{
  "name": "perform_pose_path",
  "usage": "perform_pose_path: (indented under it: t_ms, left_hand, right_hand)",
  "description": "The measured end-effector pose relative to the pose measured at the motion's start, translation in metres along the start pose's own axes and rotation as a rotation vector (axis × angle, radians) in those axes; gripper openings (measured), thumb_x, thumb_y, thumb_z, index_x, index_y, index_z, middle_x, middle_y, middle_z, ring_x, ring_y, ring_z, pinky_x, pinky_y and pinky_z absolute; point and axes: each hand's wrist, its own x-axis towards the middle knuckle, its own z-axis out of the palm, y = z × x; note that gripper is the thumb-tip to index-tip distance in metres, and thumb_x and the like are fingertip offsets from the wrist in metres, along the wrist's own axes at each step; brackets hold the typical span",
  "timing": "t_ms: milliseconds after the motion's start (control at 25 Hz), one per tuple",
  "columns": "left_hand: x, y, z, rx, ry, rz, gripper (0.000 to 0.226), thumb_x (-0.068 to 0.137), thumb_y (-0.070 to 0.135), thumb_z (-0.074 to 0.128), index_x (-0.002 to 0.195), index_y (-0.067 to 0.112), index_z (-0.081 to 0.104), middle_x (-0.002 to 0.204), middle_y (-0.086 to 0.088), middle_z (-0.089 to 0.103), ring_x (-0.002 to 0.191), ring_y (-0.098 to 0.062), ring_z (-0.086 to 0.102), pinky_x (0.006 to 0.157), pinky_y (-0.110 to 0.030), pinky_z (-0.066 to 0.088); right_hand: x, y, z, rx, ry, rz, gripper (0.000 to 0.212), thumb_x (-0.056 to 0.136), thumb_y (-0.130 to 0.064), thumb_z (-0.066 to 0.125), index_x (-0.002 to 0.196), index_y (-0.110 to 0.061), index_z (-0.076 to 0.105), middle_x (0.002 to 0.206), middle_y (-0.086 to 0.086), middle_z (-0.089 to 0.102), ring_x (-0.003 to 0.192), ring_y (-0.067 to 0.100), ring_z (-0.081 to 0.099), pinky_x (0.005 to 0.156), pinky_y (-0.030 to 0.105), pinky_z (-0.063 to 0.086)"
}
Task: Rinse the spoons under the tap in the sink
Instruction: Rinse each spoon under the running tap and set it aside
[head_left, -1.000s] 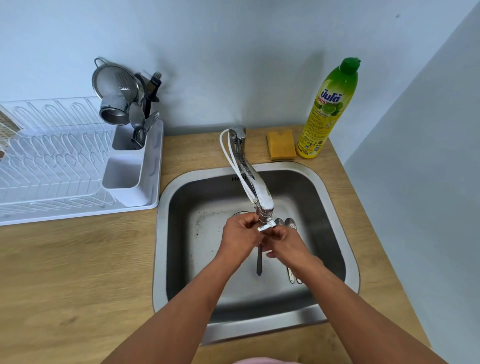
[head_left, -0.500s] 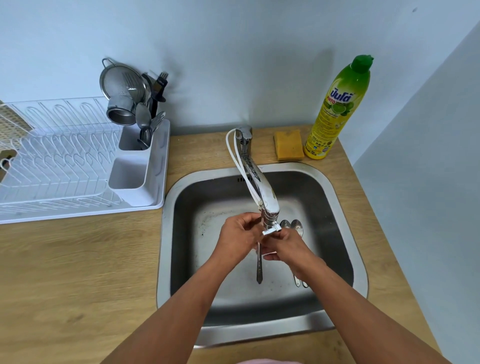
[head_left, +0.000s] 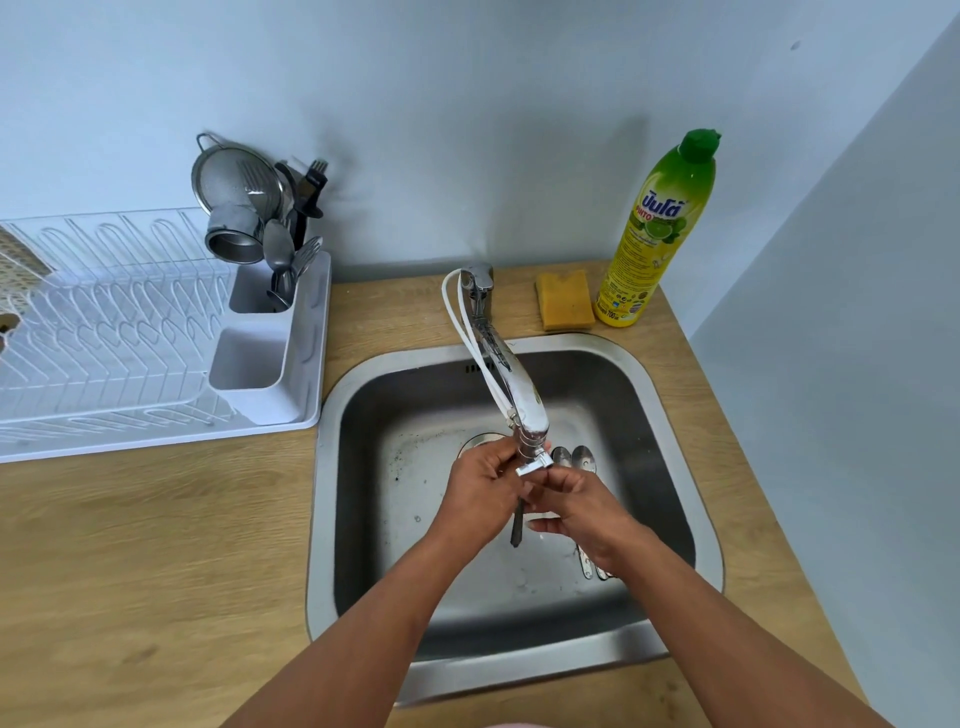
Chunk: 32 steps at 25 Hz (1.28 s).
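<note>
Both hands meet right under the spout of the chrome tap (head_left: 511, 384), over the steel sink (head_left: 670, 415). My left hand (head_left: 480, 493) and my right hand (head_left: 582, 506) are closed together on one spoon (head_left: 516, 525); only its dark handle shows, hanging down between them. Its bowl is hidden by my fingers. Two more spoons (head_left: 579, 460) lie on the sink floor just right of my hands, bowls toward the back wall. Whether water runs from the tap I cannot tell.
A white dish rack (head_left: 130, 353) stands on the wooden counter at left, its cutlery holder (head_left: 260, 296) filled with a strainer, a cup and utensils. A yellow sponge (head_left: 563, 301) and a green dish soap bottle (head_left: 657, 228) stand behind the sink. Walls close the back and right.
My hands stay under the spout with the spoon, shifting only slightly around it. The view has drifted a little.
</note>
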Motion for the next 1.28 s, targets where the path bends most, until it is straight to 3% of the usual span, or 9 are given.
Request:
perform_pose_path:
  t_ms: [160,440,560,680,800,880,1040,1280]
  left_hand:
    - [-0.002,-0.001,0.0,-0.024,0.046,0.04,0.038,0.087,0.003,0.075,0.089,0.039,0.084,0.089,0.006,0.083,0.082,-0.008,0.077,0.066,-0.025,0.061]
    - [-0.004,-0.01,-0.011,0.153,0.054,0.077,0.028,0.096,0.003,0.063,0.11,0.021,0.081,0.101,0.006,0.082,0.095,-0.008,0.075,0.079,-0.012,0.055]
    - [-0.001,-0.008,-0.014,0.098,0.121,0.037,0.03,0.093,0.004,0.069,0.098,0.029,0.083,0.093,0.008,0.083,0.09,-0.01,0.077,0.084,-0.023,0.059]
    - [0.003,-0.009,-0.014,0.112,0.088,-0.016,0.026,0.093,0.008,0.069,0.091,0.029,0.084,0.085,0.003,0.081,0.081,-0.02,0.077,0.082,-0.043,0.064]
    - [0.006,-0.007,-0.008,0.188,0.018,-0.047,0.027,0.094,0.006,0.064,0.088,0.027,0.079,0.089,-0.009,0.078,0.081,-0.026,0.073,0.081,-0.05,0.062]
    - [0.004,-0.003,-0.002,0.153,-0.009,-0.043,0.032,0.092,0.007,0.067,0.092,0.035,0.08,0.094,-0.006,0.08,0.086,-0.024,0.075,0.075,-0.04,0.063]
    - [-0.003,0.001,0.008,0.128,-0.002,-0.013,0.025,0.09,0.018,0.075,0.089,0.042,0.082,0.091,0.014,0.081,0.085,0.0,0.076,0.071,-0.012,0.056]
    - [-0.008,-0.002,-0.009,0.112,0.195,0.096,0.021,0.093,0.011,0.071,0.097,0.027,0.084,0.084,0.01,0.082,0.075,-0.002,0.075,0.07,-0.015,0.055]
  right_hand:
    - [-0.003,0.007,0.003,0.02,0.027,-0.036,0.011,0.092,-0.023,0.072,0.098,-0.016,0.078,0.096,0.005,0.082,0.096,0.018,0.077,0.088,0.041,0.056]
    - [-0.003,0.008,0.006,-0.07,0.006,-0.03,0.018,0.094,-0.025,0.071,0.1,-0.008,0.075,0.099,0.013,0.08,0.091,0.019,0.073,0.081,0.034,0.052]
    - [-0.003,0.011,0.011,-0.068,-0.019,0.007,0.02,0.095,-0.035,0.069,0.093,-0.016,0.076,0.092,0.011,0.081,0.088,0.023,0.077,0.078,0.033,0.057]
    - [-0.006,0.015,0.015,-0.015,0.0,0.019,0.032,0.093,-0.046,0.067,0.084,-0.017,0.079,0.087,0.015,0.081,0.083,0.028,0.078,0.076,0.036,0.062]
    - [-0.006,0.018,0.017,0.032,0.033,-0.01,0.025,0.095,-0.036,0.069,0.079,-0.019,0.079,0.085,0.014,0.08,0.078,0.029,0.076,0.078,0.04,0.06]
    - [-0.006,0.017,0.016,0.098,0.071,-0.02,0.021,0.096,-0.024,0.068,0.077,-0.022,0.078,0.084,0.012,0.08,0.076,0.027,0.075,0.076,0.04,0.059]
    - [-0.006,0.012,0.011,0.189,0.087,0.013,0.017,0.097,-0.014,0.063,0.093,-0.017,0.079,0.087,0.008,0.079,0.084,0.022,0.075,0.079,0.038,0.057]
    - [-0.003,0.006,0.023,0.205,0.073,0.016,0.016,0.098,-0.022,0.065,0.09,-0.011,0.073,0.072,0.005,0.07,0.066,0.021,0.069,0.074,0.036,0.055]
